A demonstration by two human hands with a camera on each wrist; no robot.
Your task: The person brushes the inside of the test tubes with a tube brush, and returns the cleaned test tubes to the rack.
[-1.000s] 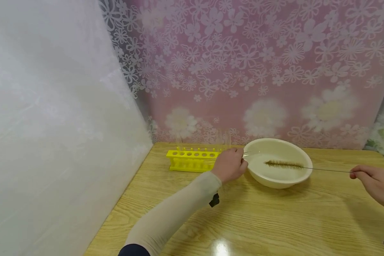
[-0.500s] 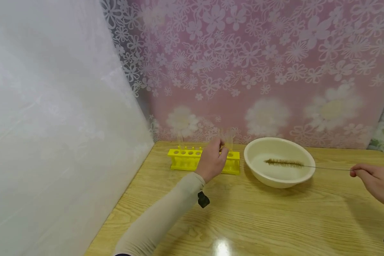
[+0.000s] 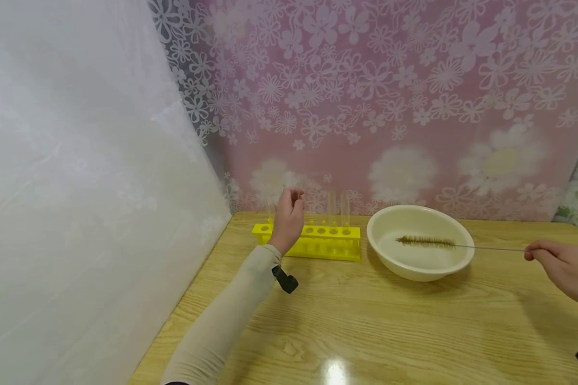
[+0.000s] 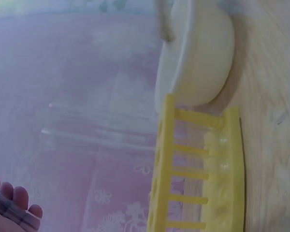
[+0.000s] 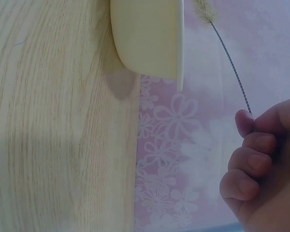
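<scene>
My left hand (image 3: 289,219) is above the left part of the yellow rack (image 3: 322,251). In the left wrist view its curled fingers hold a clear glass tube (image 4: 14,212), seen only in part. Two clear tubes (image 4: 96,133) stand in the rack's right end, and another stands near its left end. My right hand (image 3: 565,270) pinches the thin twisted wire handle (image 5: 232,63) of a bristle brush (image 3: 426,242) between thumb and forefinger. The brush head lies level over the inside of the cream bowl (image 3: 421,275).
The bowl stands just right of the rack on a wood-grain table (image 3: 366,326). A pink flowered sheet (image 3: 327,107) hangs behind the table, and a whitish sheet (image 3: 91,187) stands along its left side.
My left hand has moved left from the bowl's rim, across the rack to its left part. My right hand and the brush have barely moved.
</scene>
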